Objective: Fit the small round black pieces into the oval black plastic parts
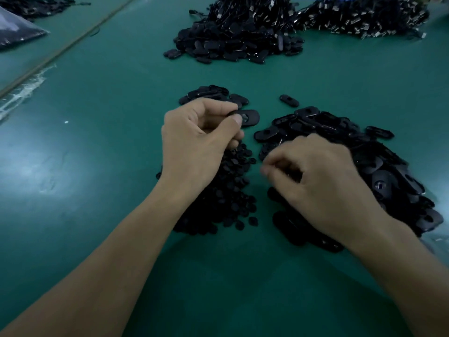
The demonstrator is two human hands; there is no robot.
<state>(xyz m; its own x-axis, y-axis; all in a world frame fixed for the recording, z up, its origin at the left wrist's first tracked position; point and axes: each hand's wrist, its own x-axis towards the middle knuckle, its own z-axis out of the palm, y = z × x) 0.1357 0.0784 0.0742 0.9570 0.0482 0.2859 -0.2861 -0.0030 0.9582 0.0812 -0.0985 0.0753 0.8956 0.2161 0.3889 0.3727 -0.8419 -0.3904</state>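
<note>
Two hands. Right hand (323,181) at 4 o'clock on oval-parts heap (379,166), fingers curled, tips near together; blur hides any piece held. Left hand (194,147) at centre over round-pieces heap (228,198), thumb and forefinger pinching one oval part (249,117), long axis 9-to-3, free end toward 3. One lone oval (289,100) at 1 o'clock. Far heaps, two: nearer far heap (233,42) at 12, back heap (364,18) at 1.

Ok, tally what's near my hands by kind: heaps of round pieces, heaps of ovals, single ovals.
Round-piece heap: 1
Oval-part heaps: 2, big heap, small heap
Single ovals: 2, lone oval, held oval in left hand
Total: 5
</note>
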